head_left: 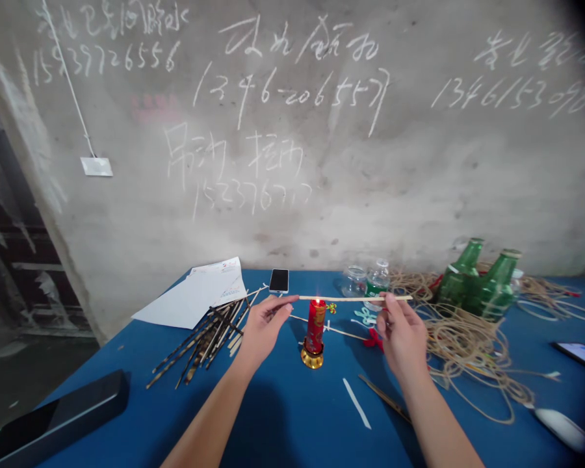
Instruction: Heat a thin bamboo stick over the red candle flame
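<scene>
A thin pale wooden stick (341, 299) is stretched level between my two hands, crossing right at the flame of a lit red candle (316, 328). The candle stands upright on a gold base (312, 359). My left hand (266, 325) pinches the stick's left end, with the fingers closed. Near the other end, my right hand (402, 331) grips it between thumb and fingers, and a short length sticks out past them. To the left of my left hand lies a pile of scorched, dark sticks (209, 335). A red knotted ornament (373, 339) lies behind my right hand.
White paper (190, 299) and a phone (279, 281) lie at the back. Green bottles (492, 286), glass jars (355, 281) and coiled brown cord (468, 344) crowd the right. A white strip (356, 403) and a brown stick (385, 398) lie in front. A dark case (63, 416) sits front left.
</scene>
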`<state>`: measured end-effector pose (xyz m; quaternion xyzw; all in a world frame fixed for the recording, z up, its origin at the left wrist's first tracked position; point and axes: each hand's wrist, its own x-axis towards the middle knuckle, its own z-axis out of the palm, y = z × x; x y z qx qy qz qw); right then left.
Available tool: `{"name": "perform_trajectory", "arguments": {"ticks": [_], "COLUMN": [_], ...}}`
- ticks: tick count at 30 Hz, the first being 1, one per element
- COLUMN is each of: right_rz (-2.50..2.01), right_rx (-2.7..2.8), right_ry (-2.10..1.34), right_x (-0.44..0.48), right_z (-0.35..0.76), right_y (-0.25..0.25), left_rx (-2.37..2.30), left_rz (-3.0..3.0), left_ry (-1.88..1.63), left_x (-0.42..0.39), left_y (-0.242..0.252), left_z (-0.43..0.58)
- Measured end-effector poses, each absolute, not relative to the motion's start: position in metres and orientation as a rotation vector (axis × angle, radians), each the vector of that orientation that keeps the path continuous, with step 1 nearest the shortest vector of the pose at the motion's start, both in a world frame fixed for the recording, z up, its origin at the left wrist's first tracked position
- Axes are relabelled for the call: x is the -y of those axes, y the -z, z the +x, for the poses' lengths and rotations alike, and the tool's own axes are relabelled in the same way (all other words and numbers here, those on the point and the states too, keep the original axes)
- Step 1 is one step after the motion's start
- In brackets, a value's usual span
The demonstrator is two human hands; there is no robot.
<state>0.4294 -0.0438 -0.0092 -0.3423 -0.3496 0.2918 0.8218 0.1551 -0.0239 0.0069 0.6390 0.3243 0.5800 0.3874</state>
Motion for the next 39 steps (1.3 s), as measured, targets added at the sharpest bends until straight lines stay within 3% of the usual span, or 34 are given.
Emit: {"name": "perform_trajectory", "arguments": {"ticks": [39], "right_rz": [-0.735], "right_rx": [0.662], "right_ry": [-0.527], "right_x": [0.049], "right_z": [0.436], "right_y": [0.003], "left_rx": [-0.715], "left_rz": [1.722], "left_ry": [-1.207], "left_x": [0.035], "left_y": [-0.004], "left_z": [0.162]}}
